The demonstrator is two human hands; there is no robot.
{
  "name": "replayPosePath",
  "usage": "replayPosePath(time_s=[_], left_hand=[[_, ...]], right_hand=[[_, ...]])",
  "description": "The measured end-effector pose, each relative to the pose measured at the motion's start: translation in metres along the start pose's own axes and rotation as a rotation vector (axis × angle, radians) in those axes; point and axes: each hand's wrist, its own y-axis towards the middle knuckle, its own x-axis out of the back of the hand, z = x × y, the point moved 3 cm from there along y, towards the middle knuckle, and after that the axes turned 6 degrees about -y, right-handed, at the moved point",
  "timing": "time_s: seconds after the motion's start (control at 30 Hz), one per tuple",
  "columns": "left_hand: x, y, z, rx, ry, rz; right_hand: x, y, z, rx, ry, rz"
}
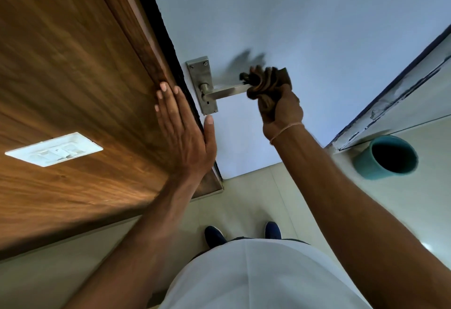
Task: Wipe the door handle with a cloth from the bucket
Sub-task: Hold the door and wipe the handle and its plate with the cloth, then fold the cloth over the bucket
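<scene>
A: How far along is the wiping?

B: Under way, it seems. The brown cloth (267,82) is out of the teal bucket (386,157), which stands on the floor to the right, and wraps the free end of the steel door handle (228,92); the stretch near the backplate (202,84) is bare.

A: And the hands?

B: The right hand (280,107) is fisted round the cloth. The left hand (181,133) lies flat, fingers together, against the wooden frame (80,76).
</scene>
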Motion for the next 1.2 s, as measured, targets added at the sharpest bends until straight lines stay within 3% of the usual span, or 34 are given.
replayPosePath(time_s=[0.1,0.23,0.33,0.43,0.5,0.57,0.8,0.97,1.2], left_hand=[[-0.012,-0.007,-0.032,-0.077,-0.171,0.064],[-0.034,-0.010,-0.065,-0.067,-0.465,0.197],[-0.057,-0.008,-0.087,0.177,-0.649,0.368],[-0.084,-0.007,-0.114,0.567,-0.844,0.593],[-0.102,-0.007,-0.139,0.758,-0.883,0.756],[-0.117,-0.009,-0.167,0.824,-0.891,0.877],[-0.178,-0.031,-0.279,0.725,-0.893,1.153],[-0.211,-0.049,-0.352,0.745,-0.977,1.358],[-0.273,-0.071,-0.428,0.781,-0.927,1.545]], right_hand=[[0.012,-0.017,-0.006,-0.058,0.046,0.254],[0.050,-0.031,0.011,-0.196,0.070,0.307],[0.078,-0.038,0.035,-0.206,0.070,0.339],[0.108,-0.039,0.062,-0.170,0.098,0.351],[0.134,-0.035,0.082,-0.168,0.144,0.323],[0.161,-0.027,0.099,-0.175,0.150,0.281],[0.265,-0.011,0.165,-0.146,0.071,0.090],[0.320,-0.012,0.206,-0.096,-0.074,-0.028],[0.383,-0.001,0.261,-0.006,-0.252,-0.336]])
